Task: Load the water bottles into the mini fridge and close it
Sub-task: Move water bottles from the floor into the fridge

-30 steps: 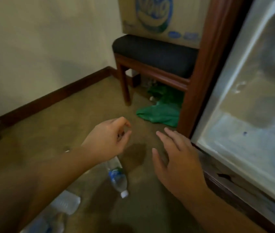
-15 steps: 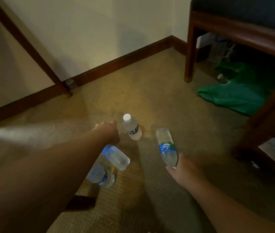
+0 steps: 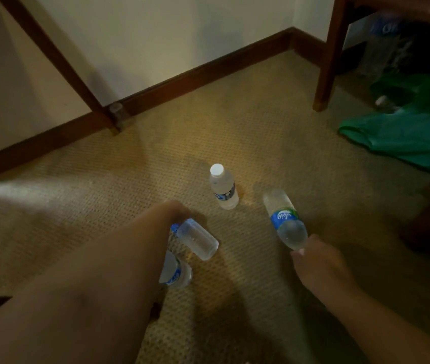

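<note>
Bottle gripped at cap end by R hand; L hand grip unclear.

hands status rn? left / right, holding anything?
Left hand: grips a tipped bottle near its neck; fingers mostly hidden.
Right hand: at the cap end of the lying bottle; grip cannot be told.

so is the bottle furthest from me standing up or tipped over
Standing upright. That bottle sits on its base on the carpet with its white cap on top; the other three bottles lie on their sides.
</note>
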`<state>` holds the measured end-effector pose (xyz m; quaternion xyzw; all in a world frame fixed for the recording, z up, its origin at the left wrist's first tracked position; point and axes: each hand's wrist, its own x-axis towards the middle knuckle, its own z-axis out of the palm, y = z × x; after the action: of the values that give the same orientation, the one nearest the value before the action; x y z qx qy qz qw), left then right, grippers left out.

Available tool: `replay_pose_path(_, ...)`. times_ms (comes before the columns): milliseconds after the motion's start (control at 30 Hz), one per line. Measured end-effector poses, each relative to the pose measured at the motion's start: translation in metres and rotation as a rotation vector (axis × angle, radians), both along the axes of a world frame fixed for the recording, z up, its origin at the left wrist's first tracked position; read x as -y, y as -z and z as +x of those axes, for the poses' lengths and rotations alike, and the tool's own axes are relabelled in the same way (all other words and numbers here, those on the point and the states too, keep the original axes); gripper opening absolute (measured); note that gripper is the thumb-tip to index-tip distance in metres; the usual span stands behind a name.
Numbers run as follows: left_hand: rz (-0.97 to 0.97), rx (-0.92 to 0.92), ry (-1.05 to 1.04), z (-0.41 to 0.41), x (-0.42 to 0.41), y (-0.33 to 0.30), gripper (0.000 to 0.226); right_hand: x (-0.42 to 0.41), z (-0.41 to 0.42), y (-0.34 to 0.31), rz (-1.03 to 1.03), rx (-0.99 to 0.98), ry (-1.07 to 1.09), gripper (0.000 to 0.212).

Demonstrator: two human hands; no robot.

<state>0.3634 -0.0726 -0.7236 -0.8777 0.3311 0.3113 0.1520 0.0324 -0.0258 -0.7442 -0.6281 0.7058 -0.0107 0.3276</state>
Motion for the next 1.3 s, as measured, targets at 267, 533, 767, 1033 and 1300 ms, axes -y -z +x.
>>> replay_pose_path(267, 0.025, -0.163, -0.101, -0.002, 0.009, -0.008, 0.039, 0.002, -0.022, -0.091, -0.257, 0.052, -0.183, 0.019)
replay_pose_path(533, 0.085, -0.389, -0.027, -0.076, -0.002, -0.015, 0.013, -0.007, -0.029, -0.098, -0.272, 0.054, -0.257, 0.015)
replay_pose_path(767, 0.048, -0.392, 0.262, -0.142, -0.016, 0.014, 0.043, -0.003, -0.040, -0.096, -0.234, 0.030, -0.212, 0.023)
replay_pose_path(1033, -0.013, -0.318, 0.622, -0.173, 0.006, -0.027, 0.030, -0.010, -0.049, -0.107, -0.108, -0.027, -0.146, 0.027)
replay_pose_path(1300, -0.245, -0.255, 1.140, -0.213, 0.006, -0.106, 0.025, -0.019, -0.104, -0.159, -0.231, 0.062, -0.082, 0.013)
